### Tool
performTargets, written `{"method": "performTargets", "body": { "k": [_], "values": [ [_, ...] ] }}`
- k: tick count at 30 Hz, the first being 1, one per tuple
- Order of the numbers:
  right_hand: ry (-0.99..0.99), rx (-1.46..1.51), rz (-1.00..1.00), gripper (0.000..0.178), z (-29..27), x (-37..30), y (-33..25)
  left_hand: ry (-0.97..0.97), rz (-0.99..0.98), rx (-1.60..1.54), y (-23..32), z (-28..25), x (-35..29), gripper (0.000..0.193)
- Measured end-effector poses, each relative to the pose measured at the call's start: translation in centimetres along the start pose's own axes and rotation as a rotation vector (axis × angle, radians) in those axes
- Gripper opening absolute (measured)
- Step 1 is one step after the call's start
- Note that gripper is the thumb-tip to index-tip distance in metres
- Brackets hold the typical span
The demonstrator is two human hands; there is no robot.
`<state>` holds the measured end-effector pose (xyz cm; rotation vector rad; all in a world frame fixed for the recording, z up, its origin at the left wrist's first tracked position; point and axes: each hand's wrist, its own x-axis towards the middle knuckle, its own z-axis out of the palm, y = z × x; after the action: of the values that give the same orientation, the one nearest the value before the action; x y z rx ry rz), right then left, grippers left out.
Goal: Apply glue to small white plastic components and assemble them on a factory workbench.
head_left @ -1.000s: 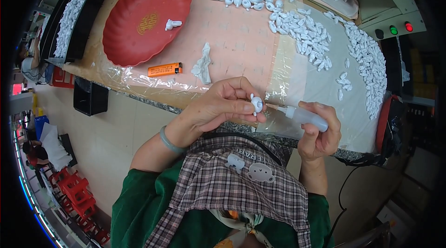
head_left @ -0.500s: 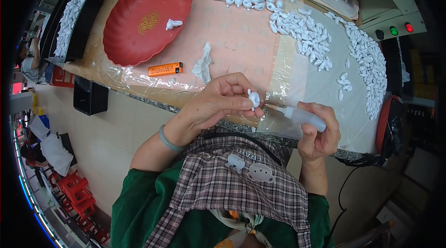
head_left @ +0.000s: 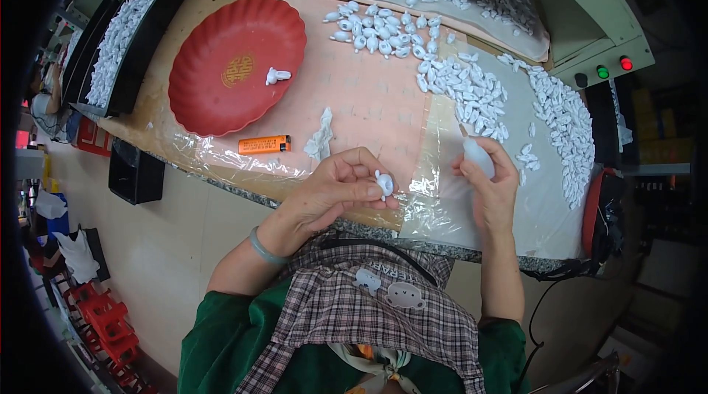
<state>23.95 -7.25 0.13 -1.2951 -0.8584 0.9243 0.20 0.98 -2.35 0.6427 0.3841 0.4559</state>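
Between the thumb and fingers of my left hand (head_left: 335,189) is a small white figurine part (head_left: 384,184) with a rounded body, held over the table's near edge. My right hand (head_left: 490,184) grips a translucent squeeze bottle (head_left: 479,158), its thin nozzle pointing up and away from me, apart from the figurine part. Beyond the bottle lies a heap of small elongated white pieces (head_left: 468,88). Rounder white figurine parts (head_left: 380,29) are grouped at the far middle. One white figurine (head_left: 278,76) rests in the red scalloped tray (head_left: 214,106).
An orange lighter (head_left: 264,144) and a crumpled white tissue (head_left: 320,136) lie left of my hands. At the left stands a black bin (head_left: 122,62) full of white pieces. More elongated pieces (head_left: 564,128) spread at the right. A pale green machine (head_left: 601,32) with lit buttons is behind.
The squeeze bottle in my right hand has moved up and away from the figurine part, its nozzle swinging from leftward to upward. My left hand keeps its hold. The whole view has shifted slightly.
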Motion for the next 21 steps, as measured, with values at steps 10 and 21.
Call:
{"method": "performTargets", "body": {
  "k": [10, 21],
  "values": [
    [-0.045, -1.127, -0.513, 0.018, 4.0, 8.8, 1.2, -0.056, -0.004, -0.026, 0.1, -0.5, -1.4, 0.016],
    [-0.135, -1.339, -0.469, 0.018, 6.7, 9.9, 0.4, -0.09, 0.045, -0.076, -0.7, -1.9, -1.4, 0.018]
  ]
}}
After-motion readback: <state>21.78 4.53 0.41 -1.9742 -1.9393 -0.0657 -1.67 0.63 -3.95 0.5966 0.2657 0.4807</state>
